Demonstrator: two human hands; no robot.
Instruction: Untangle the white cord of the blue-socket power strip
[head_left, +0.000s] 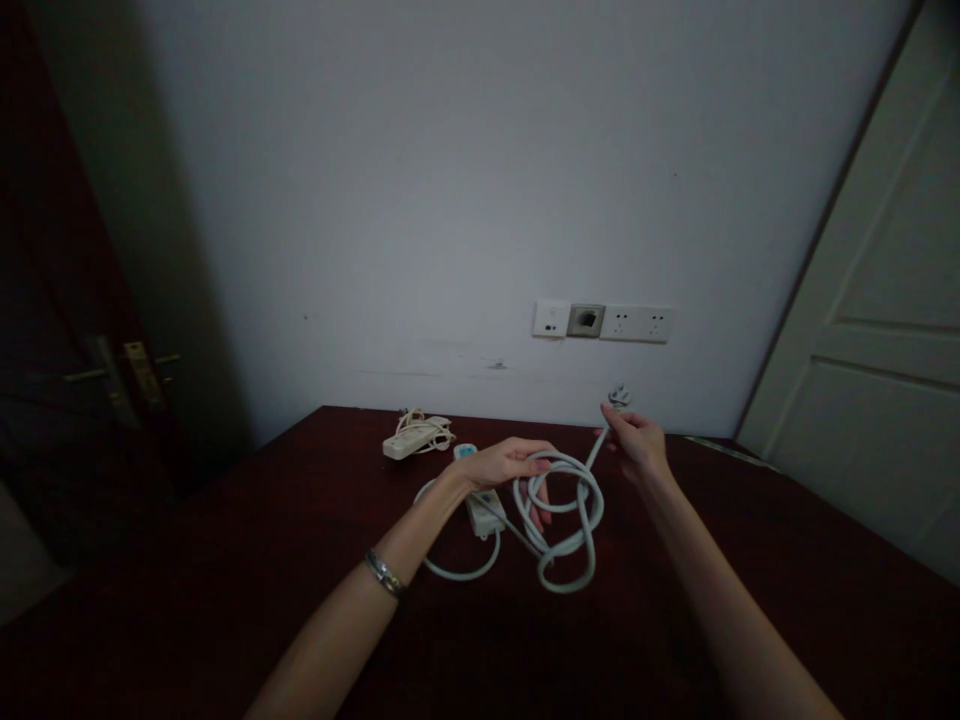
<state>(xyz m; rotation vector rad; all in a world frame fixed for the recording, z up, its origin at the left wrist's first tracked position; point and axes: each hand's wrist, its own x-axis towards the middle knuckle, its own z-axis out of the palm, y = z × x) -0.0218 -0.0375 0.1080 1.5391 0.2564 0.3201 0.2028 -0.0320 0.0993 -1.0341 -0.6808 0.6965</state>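
White cord [559, 510], looped in several coils, hangs between the two hands above a dark reddish-brown counter [225, 560]. Left hand [510, 462]: palm down, fingers closed over the top of the coils, holding them gathered just over the counter; a metal bracelet [385, 575] sits on that wrist. Right hand [637, 440]: raised a little higher and to the right, fingers pinched shut on the cord just below its plug [619, 397], which points up toward the wall. One straight run of cord stretches from the right hand down into the coils.

White power strip [480, 500], the same cord's other end: lies flat on the counter under and just behind the left hand, with a blue-lit switch at its far end. A wide single loop of the cord rests on the counter to the left of the strip and curves back beneath the left forearm.

Second power strip [409, 440], cream coloured, with its own cord bundled on top: lies on the counter farther back, near the wall, apart from both hands.

Pale wall behind the counter: a row of wall sockets [604, 322] in white plates, one plate in the row grey, set above the counter's back edge. Dark wooden door [82, 330] with a brass handle stands at the left; a white panelled door [885, 330] stands at the right. Lighting is dim, and the finer detail of the plug prongs cannot be made out.
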